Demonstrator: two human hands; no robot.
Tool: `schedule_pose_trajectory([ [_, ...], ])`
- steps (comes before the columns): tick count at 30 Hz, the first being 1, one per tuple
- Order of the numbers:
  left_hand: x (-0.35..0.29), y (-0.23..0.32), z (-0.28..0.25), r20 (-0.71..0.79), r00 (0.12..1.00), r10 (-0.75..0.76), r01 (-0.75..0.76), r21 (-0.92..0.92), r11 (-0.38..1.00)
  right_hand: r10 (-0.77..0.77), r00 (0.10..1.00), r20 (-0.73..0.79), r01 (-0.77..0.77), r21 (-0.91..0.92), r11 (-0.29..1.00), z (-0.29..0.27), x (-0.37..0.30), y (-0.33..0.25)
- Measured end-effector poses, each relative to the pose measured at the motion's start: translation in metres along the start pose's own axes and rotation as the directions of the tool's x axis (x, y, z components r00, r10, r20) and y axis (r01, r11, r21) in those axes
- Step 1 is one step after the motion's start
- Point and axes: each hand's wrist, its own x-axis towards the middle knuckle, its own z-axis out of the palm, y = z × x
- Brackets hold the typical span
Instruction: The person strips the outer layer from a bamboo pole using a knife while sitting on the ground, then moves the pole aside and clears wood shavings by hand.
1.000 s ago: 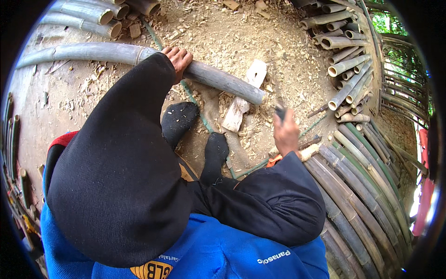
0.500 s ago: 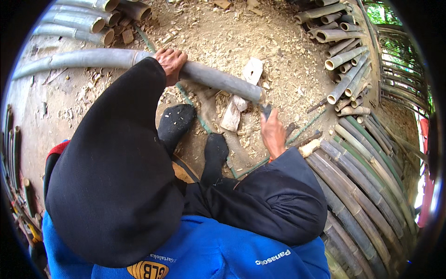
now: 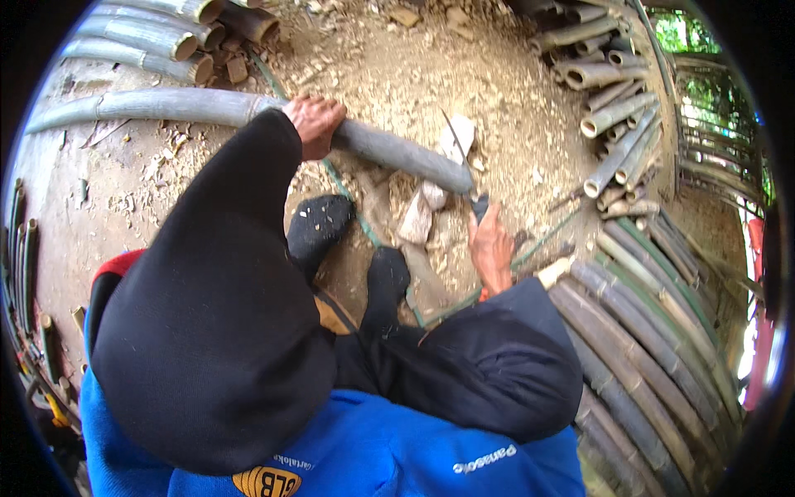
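Note:
A long grey bamboo pole (image 3: 406, 156) runs from the far left to the middle, its cut end resting over a pale wooden block (image 3: 418, 217). My left hand (image 3: 315, 126) is closed over the top of the pole, partway along it. In my right hand (image 3: 492, 248), just beyond the pole's end, is the dark handle of a machete (image 3: 479, 207). Its thin blade, seen almost edge-on, slants up past the cut end toward the far side. Whether the blade touches the bamboo I cannot tell.
Pale wood chips (image 3: 513, 108) cover the dirt floor. Bamboo poles (image 3: 646, 356) are stacked at my right, with shorter cut tubes (image 3: 617, 116) at the far right. More thick poles (image 3: 141, 37) lie at the far left. My feet (image 3: 387, 277) in dark socks are near the block.
The machete blade now shows as a thin line beyond the pole's end, where it could not be made out before. My left hand still grips the pole. The whole view has shifted slightly.

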Motion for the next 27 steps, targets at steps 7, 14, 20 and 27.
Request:
schedule_pose_trajectory([
  [7,0.006,0.019,-0.028,0.237,0.966,-0.098,0.129,-0.118,0.985,-0.016,0.996,-0.092,0.059,0.49,0.87,-0.076,0.009,-0.045],
  [14,0.023,0.009,-0.053,0.29,0.953,-0.081,0.103,-0.059,0.993,0.277,0.901,0.333,-0.291,-0.008,0.957,-0.02,0.027,0.01],
  [20,-0.006,0.015,-0.028,0.316,0.941,-0.123,0.168,-0.121,0.978,0.096,0.966,0.24,-0.193,0.424,0.885,-0.08,0.012,-0.035],
  [27,0.025,-0.014,-0.059,0.292,0.951,-0.105,0.129,-0.064,0.99,0.038,0.979,0.202,-0.05,0.052,0.997,-0.049,0.037,-0.02],
])
